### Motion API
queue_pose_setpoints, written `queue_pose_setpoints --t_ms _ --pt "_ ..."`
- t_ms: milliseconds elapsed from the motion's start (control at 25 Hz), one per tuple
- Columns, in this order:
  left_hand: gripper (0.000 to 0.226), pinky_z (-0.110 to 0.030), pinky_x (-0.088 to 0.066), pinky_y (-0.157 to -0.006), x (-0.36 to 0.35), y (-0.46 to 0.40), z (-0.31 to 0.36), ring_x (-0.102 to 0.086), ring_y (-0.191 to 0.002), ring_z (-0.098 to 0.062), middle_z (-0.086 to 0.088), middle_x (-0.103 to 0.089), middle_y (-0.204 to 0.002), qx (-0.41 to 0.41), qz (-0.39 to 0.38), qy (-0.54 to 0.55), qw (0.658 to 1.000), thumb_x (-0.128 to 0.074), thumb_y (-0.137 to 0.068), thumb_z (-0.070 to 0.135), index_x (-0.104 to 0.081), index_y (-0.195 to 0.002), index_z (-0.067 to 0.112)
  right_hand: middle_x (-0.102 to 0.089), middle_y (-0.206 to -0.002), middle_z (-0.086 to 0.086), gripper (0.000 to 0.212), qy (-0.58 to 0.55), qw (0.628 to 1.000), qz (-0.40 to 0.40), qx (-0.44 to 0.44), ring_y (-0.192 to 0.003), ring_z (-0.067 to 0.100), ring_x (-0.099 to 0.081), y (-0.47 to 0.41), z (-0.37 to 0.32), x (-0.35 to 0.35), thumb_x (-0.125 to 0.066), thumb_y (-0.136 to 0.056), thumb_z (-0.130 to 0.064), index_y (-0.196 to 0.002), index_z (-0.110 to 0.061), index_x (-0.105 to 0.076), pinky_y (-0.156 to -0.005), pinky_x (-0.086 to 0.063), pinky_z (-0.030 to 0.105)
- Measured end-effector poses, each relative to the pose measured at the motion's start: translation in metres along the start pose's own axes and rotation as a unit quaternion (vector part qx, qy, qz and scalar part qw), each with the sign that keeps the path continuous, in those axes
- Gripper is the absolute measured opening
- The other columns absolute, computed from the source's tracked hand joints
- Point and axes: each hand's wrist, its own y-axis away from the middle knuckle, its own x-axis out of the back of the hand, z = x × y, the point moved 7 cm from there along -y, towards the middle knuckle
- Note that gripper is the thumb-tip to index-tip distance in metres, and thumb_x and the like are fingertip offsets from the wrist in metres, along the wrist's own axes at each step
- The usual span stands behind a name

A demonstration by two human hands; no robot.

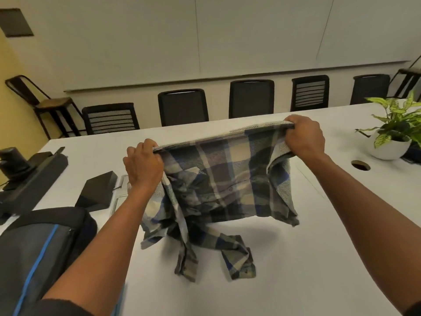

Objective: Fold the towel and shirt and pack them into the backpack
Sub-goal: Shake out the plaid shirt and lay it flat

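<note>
Plaid flannel shirt (227, 179) held up over the white table (307, 258), stretched between two hands along its top edge. Left hand (142, 166) clenched round one end of that edge, knuckles toward the camera; right hand (304, 137) clenched round the other end, a little higher and farther away. Fabric in blue, cream, olive and brown checks, hanging in a broad panel — lower part bunched, with a sleeve and a button strip trailing down onto the tabletop. Both forearms bare, reaching in from the bottom corners.

Grey backpack (41, 252) with a blue stripe and black trim at the near left, standing on the table edge just beside the left forearm, apart from the shirt. Whether open or zipped cannot be told from here.

Beyond the backpack, a black wedge-shaped box (98, 192) and a long black bar-like device (29, 179) with a camera unit on it. At the far right, a potted plant (396, 128) with variegated leaves in a white pot, and near it a round cable hole (360, 165) in the tabletop. Row of black office chairs (251, 98) along the far side — a metal stool (43, 103) against the yellow wall at left.
</note>
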Motion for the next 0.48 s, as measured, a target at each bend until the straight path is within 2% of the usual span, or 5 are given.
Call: queue_pose_setpoints --t_ms 120,320,400,440,480 --pt "0.028 -0.038 -0.037 -0.071 0.003 -0.004 0.014 -0.051 -0.09 -0.034 -0.018 -0.052 -0.111 -0.057 -0.018 -0.159 0.985 -0.047 -0.095 0.012 -0.06 -0.12 0.011 -0.066 -0.113 0.011 0.027 -0.102 0.994 -0.025 -0.041 -0.098 0.029 -0.064 -0.021 0.007 0.003 -0.052 -0.1 -0.013 -0.121 -0.017 -0.067 -0.087 -0.058 0.042" --pt "0.025 -0.035 -0.044 -0.069 -0.013 0.005 0.015 -0.061 -0.09 -0.032 -0.015 -0.063 -0.107 0.113 -0.134 -0.143 0.974 -0.042 -0.1 0.019 -0.058 -0.117 0.012 -0.065 -0.11 0.008 0.029 -0.27 0.958 -0.06 -0.074 -0.101 0.024 -0.062 -0.043 0.003 -0.005 -0.046 -0.1 -0.006 -0.112 -0.018 -0.069 -0.077 -0.057 0.032" --pt "0.023 -0.035 -0.049 -0.07 -0.022 0.014 0.005 -0.064 -0.085 -0.032 -0.015 -0.067 -0.101 0.219 -0.176 -0.068 0.957 -0.048 -0.095 0.018 -0.063 -0.109 0.007 -0.066 -0.107 0.008 0.029 -0.309 0.944 -0.082 -0.085 -0.099 0.023 -0.063 -0.048 0.006 -0.014 -0.045 -0.1 -0.006 -0.108 -0.018 -0.07 -0.074 -0.057 0.031" --pt "0.022 -0.035 -0.053 -0.068 -0.03 0.019 -0.003 -0.066 -0.077 -0.03 -0.015 -0.068 -0.094 0.297 -0.195 0.021 0.935 -0.049 -0.095 0.016 -0.063 -0.106 0.003 -0.067 -0.106 0.007 0.029 -0.321 0.938 -0.087 -0.094 -0.098 0.023 -0.063 -0.051 0.008 -0.018 -0.045 -0.1 -0.006 -0.107 -0.019 -0.07 -0.073 -0.057 0.031" --pt "0.023 -0.034 -0.055 -0.064 -0.039 0.027 -0.004 -0.066 -0.068 -0.027 -0.016 -0.069 -0.088 0.379 -0.213 0.138 0.89 -0.046 -0.096 0.013 -0.061 -0.105 -0.002 -0.067 -0.106 0.007 0.03 -0.329 0.934 -0.09 -0.103 -0.097 0.022 -0.064 -0.053 0.012 -0.02 -0.044 -0.1 -0.006 -0.106 -0.019 -0.071 -0.072 -0.057 0.031"
